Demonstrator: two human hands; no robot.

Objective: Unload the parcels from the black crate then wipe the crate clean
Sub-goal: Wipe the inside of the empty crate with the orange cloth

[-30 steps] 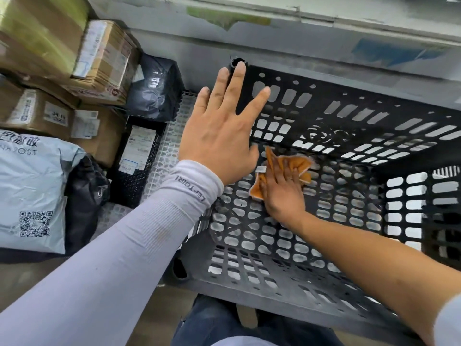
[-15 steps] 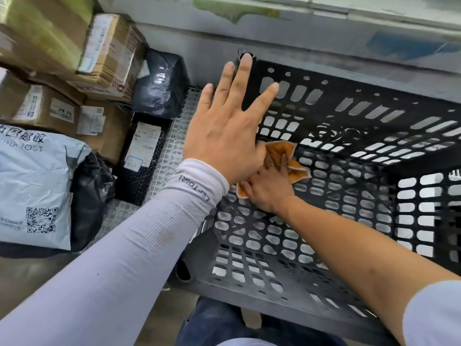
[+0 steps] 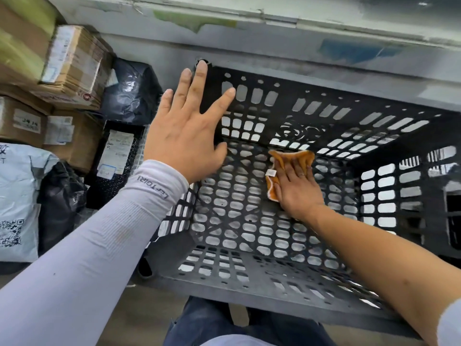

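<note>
The right hand (image 3: 296, 188), its grip flat and fingers straight, presses the cloth (image 3: 290, 159) onto the crate (image 3: 249, 283) floor; the left hand (image 3: 185, 136), open, braces the far corner. Wipe in overlapping strokes outward to each wall. Left of that brace, the parcels (image 3: 72, 68) lie unloaded.

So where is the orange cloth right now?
In the head view, the orange cloth lies on the floor of the black crate, near its far wall, pressed flat under the right hand.
</note>
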